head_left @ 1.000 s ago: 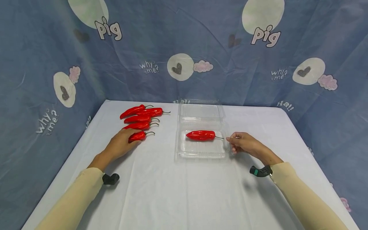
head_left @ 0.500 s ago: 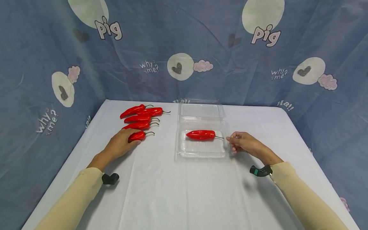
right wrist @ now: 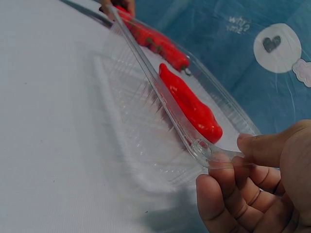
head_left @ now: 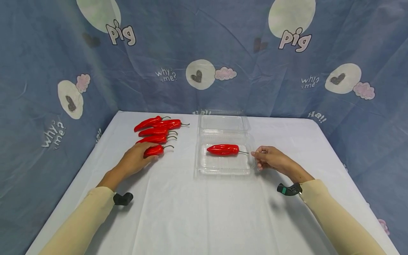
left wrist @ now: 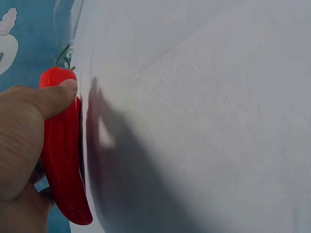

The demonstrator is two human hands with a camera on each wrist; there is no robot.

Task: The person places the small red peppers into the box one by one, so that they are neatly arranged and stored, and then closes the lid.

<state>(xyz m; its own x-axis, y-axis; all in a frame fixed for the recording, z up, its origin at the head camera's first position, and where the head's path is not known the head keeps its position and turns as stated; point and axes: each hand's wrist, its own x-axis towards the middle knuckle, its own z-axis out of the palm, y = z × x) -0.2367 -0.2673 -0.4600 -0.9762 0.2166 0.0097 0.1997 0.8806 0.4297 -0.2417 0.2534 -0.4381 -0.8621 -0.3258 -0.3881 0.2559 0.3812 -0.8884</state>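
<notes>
On the left side of the table, my left hand (head_left: 135,157) grips a red pepper (head_left: 154,151) from above, its green stem pointing right. The left wrist view shows the thumb across the stem end of this long pepper (left wrist: 63,155), with fingers behind it. My right hand (head_left: 272,159) pinches the right rim of a clear plastic clamshell box (head_left: 223,166) between thumb and fingers. Inside the base lies another red pepper (head_left: 223,149), its stem also to the right. The box lid (head_left: 223,123) is folded back, away from me.
Several more red peppers (head_left: 153,132) lie in a loose stack just beyond my left hand. White cloth (head_left: 204,212) covers the table. A blue printed curtain (head_left: 143,92) rises behind and at both sides.
The pepper in my left hand has shifted slightly to the right along with the fingers. My right hand and the box stay where they were.
</notes>
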